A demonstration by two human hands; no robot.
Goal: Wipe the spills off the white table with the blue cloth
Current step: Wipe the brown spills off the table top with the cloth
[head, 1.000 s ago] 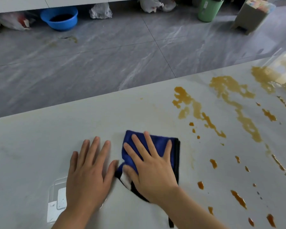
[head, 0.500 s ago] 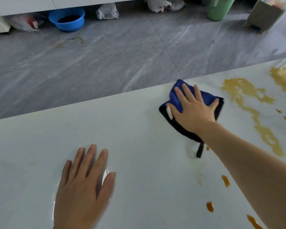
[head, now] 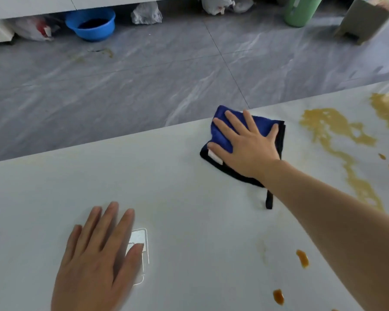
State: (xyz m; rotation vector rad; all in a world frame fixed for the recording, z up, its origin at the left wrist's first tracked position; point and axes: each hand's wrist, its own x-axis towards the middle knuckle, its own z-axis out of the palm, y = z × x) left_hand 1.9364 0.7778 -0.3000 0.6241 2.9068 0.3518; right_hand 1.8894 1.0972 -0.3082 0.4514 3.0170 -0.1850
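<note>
The folded blue cloth [head: 221, 131], black-edged with a white tag and a black loop, lies near the far edge of the white table [head: 177, 187]. My right hand [head: 247, 142] presses flat on it with fingers spread. Brown spills [head: 332, 131] streak the table to the right of the cloth, and smaller drops [head: 302, 258] sit nearer me under my right forearm. My left hand [head: 97, 259] rests flat on the table at the near left, fingers apart, holding nothing.
A clear plastic card-like piece [head: 139, 241] lies partly under my left hand. Beyond the table's far edge is grey floor with a blue basin [head: 90, 23], plastic bags [head: 146, 13], a green bin [head: 299, 10] and a beige stool [head: 364, 19].
My right hand slid the cloth from in front of me away and to the right, over the nearest brown streak, which no longer shows. My left hand stayed flat on the table.
</note>
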